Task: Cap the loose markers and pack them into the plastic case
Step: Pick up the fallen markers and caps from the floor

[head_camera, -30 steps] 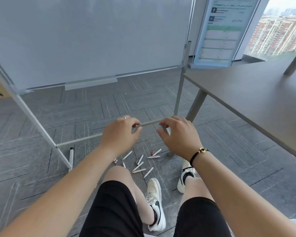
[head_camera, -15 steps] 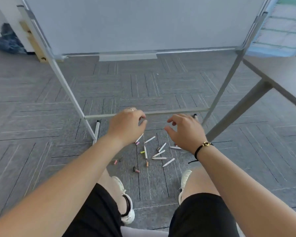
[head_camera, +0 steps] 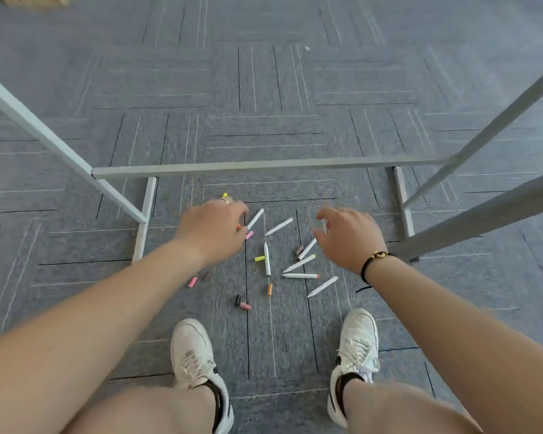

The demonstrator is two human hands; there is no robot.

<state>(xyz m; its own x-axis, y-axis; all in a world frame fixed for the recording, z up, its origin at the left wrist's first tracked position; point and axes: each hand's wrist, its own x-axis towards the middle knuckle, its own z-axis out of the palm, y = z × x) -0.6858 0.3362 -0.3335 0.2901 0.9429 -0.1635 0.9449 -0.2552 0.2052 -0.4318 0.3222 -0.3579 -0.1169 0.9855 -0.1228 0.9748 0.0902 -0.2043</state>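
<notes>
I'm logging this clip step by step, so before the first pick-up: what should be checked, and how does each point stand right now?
1. Loose markers within reach: ok. White markers lie scattered on the carpet between both hands.
2. Caps available: ok. Separate caps show, such as the yellow cap and orange cap.
3. Left hand free: cannot tell. Its fingers curl down next to a marker.
4. Right hand free: ok. It is open and blurred.
5. Plastic case located: not ok. No case is in view.
6. Whiteboard stand bar in the way: ok. It lies beyond the pile.
</notes>
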